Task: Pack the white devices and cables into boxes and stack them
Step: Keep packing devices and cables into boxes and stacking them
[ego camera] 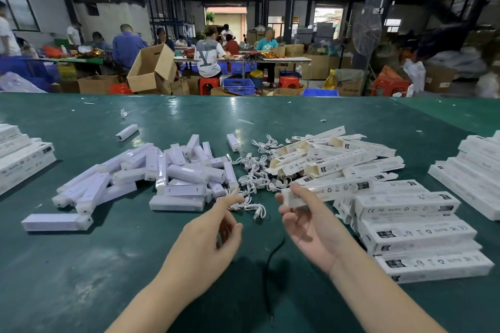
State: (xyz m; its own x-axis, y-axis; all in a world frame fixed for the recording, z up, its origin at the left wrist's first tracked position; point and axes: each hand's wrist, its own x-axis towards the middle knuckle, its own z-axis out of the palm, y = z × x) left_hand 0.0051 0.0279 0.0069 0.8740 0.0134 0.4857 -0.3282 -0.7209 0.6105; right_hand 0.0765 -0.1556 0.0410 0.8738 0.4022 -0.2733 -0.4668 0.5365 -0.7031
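- Head view: right hand grasps one long white printed cardboard box near its open end, thumb on top, fingers curled beneath — likely presenting the mouth for loading.
- Left hand reaches toward the tangle of thin white cables; fingertips seem to pinch a cable end, but blur leaves the grip uncertain — cannot tell.
- Heap of white plastic bar-shaped devices, glossy, some film-wrapped, lies left of the cables on the green matte table.
- Unfilled open-flap boxes pile beyond the held box; closed boxes stack in neat overlapping rows at right, within easy reach.
- Loose black cord lies between the forearms.
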